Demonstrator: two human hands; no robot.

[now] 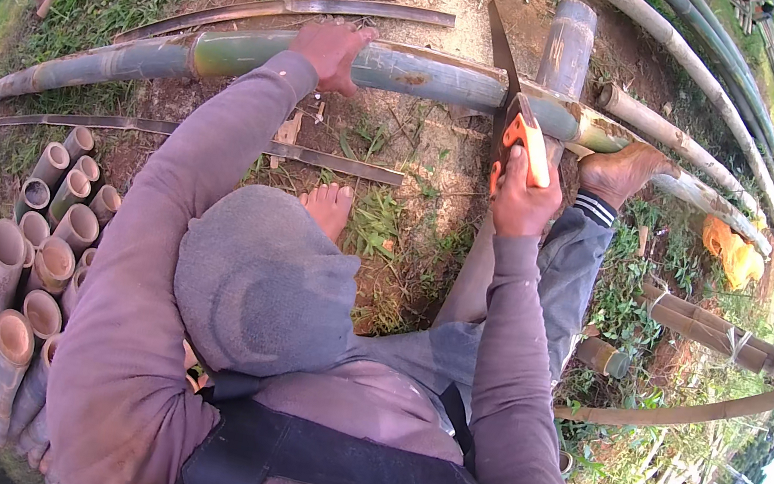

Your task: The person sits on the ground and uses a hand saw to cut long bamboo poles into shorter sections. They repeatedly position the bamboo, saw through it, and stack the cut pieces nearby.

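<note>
A long green-grey bamboo pole [433, 77] runs from left to right across the view, resting on a thicker bamboo piece [568, 48] that lies crosswise under it. My left hand [334, 53] grips the pole from above, left of the middle. In my right hand [527, 198] is the orange handle of a hand saw [504, 53]. Its dark blade points away from me and crosses the pole near the support. Whether the teeth are in a cut, I cannot tell. My bare right foot [618, 172] presses on the pole right of the saw.
Upright cut bamboo tubes [51, 265] are bunched at the left. Split bamboo strips [339, 163] lie before and behind the pole. More long bamboo poles [680, 50] lie at the far right, with an orange plastic bag [734, 254] near their ends. Sawdust covers the soil around the support.
</note>
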